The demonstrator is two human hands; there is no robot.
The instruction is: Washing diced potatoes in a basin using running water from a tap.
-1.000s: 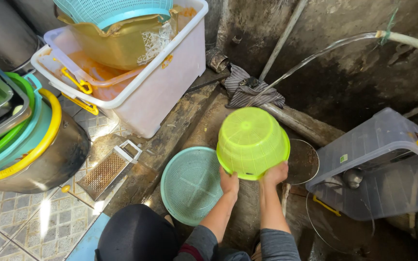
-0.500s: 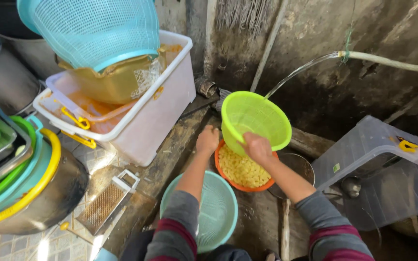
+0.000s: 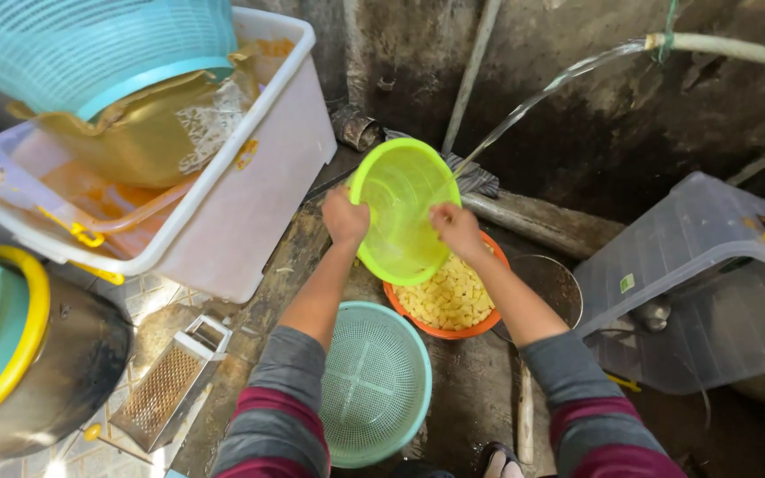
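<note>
One white plastic tub [image 3: 250, 204] is seen at upper left, one clear overturned bin [image 3: 710, 265] at right. Two teal colanders are counted: one [image 3: 90, 44] atop the tub, one [image 3: 374, 385] on the wet concrete floor. One orange bowl [image 3: 418, 319] of yellow cubes sits just beside it. One lime-green bowl [image 3: 400, 208] is held tilted above the orange bowl, under the hose stream; its rim is pinched by the left hand [image 3: 345, 217] and right hand [image 3: 456, 228]. One metal grater [image 3: 166, 389] lies on the tiles.
</note>
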